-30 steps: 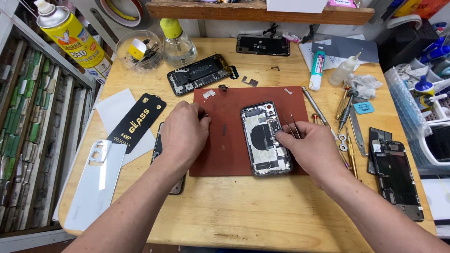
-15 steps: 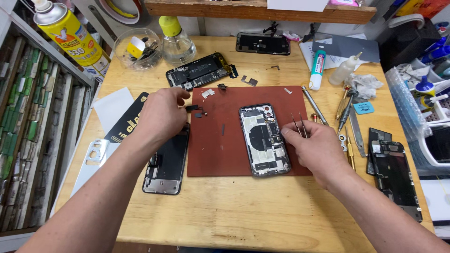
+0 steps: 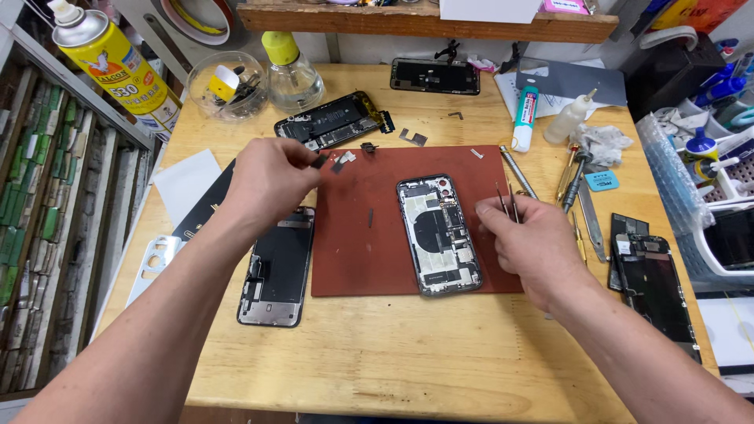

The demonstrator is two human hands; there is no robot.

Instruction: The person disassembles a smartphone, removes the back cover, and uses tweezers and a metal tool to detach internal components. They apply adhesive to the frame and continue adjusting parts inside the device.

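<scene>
1. Two hands at work over the wooden counter (image 3: 408, 369), both repositioned within the last second.
2. Left hand (image 3: 271, 180): lifted off the detached screen panel (image 3: 275, 267) and shifted toward the far left corner of the red mat (image 3: 353, 251). Fingertips pinched together on a small dark part (image 3: 319, 162), held just above the mat edge beside a few loose metal bits (image 3: 343, 159).
3. Detached screen panel: uncovered now, lying face down just beside the mat's left edge, toward the near left part of the counter.
4. Right hand (image 3: 530, 243): kept at the right edge of the mat, raised slightly. Fingers closed on a pair of tweezers (image 3: 506, 200), tips pointing up and away from the opened phone (image 3: 438, 234).
5. Opened phone: unmoved, flat on the middle of the mat, internals facing up, touched by neither hand.
6. Reading of the change: attention passed from the screen panel to a small part at the mat's far edge; tweezers held ready, not engaged.
7. Surroundings: second opened phone body (image 3: 334, 122) beyond the mat's far edge; glass bowl (image 3: 226, 86) and yellow spray can (image 3: 114, 67) toward the far left corner; screwdrivers (image 3: 573, 177) along the right side.
</scene>
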